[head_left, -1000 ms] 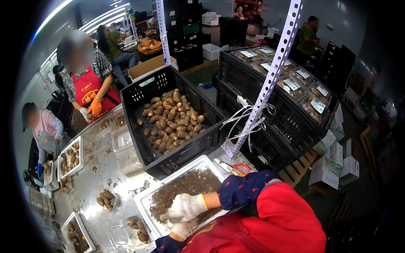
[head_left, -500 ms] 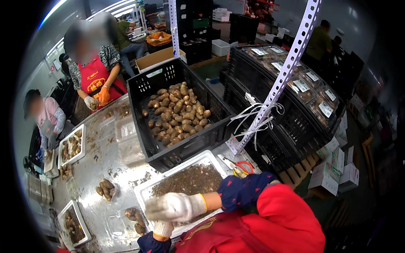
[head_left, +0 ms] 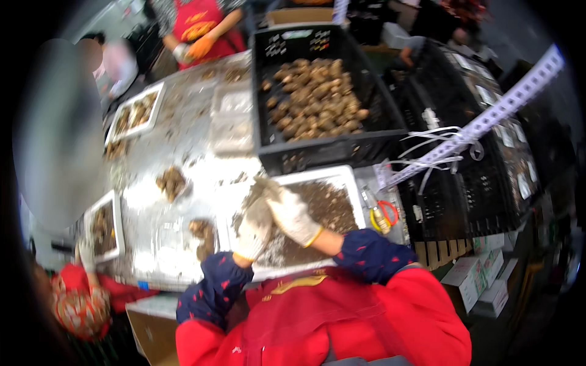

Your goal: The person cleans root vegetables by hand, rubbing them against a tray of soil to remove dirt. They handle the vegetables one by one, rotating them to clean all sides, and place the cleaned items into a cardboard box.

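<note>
My two hands, in dirty whitish knit gloves, meet above the left part of a white foam tray (head_left: 349,183) holding dark loose soil (head_left: 332,207). My left hand (head_left: 255,227) and my right hand (head_left: 292,213) press against each other with fingers stretched out and pointing away from me. The fingertips are greyish and blurred by motion; I make out nothing held between them. Just beyond the tray stands a black plastic crate (head_left: 329,149) of brown taro-like tubers (head_left: 320,97). A clear pack of tubers (head_left: 171,183) and another small group of tubers (head_left: 202,235) lie to the left.
Red-handled pliers (head_left: 386,215) lie right of the tray. A perforated white metal post (head_left: 488,125) with tied white strips rises at right, before stacked black crates (head_left: 439,201). Across the metal table (head_left: 201,155) are foam trays (head_left: 119,241), empty clear boxes (head_left: 232,119) and other people at work.
The view has tilted down and swung left. My right hand no longer lies across the left wrist; both hands now point forward, side by side and touching, over the soil tray.
</note>
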The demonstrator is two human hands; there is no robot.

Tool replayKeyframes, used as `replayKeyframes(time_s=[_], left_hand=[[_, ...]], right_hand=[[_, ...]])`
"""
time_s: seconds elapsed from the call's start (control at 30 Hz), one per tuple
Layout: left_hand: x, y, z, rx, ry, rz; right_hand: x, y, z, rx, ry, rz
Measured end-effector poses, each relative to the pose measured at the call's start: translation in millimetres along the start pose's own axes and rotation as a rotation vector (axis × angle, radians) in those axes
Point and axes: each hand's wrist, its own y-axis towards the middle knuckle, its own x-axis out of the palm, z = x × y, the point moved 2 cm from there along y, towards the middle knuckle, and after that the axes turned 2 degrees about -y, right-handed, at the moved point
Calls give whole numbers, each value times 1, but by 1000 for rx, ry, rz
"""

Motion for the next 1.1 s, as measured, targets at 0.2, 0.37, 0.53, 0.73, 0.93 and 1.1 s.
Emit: replayKeyframes(time_s=[0.2, 0.37, 0.53, 0.73, 0.93, 1.1], left_hand=[[-23, -46, 45, -937, -1568, -296], [-17, -51, 45, -232, -584, -90], [-45, 1, 73, -553, -872, 73], [-29, 7, 73, -715, -999, 271], [-15, -14, 57, -754, -1074, 56], [-7, -15, 59, -1175, -1759, 28]], right_hand=[[14, -40, -25, -809, -610, -358], [0, -48, -34, -701, -568, -706], [-11, -26, -39, -199, -242, -66], [-20, -27, -31, 259, 210, 63], [-25, -41, -51, 260, 26, -90], [-31, -43, -30, 248, -37, -185]])
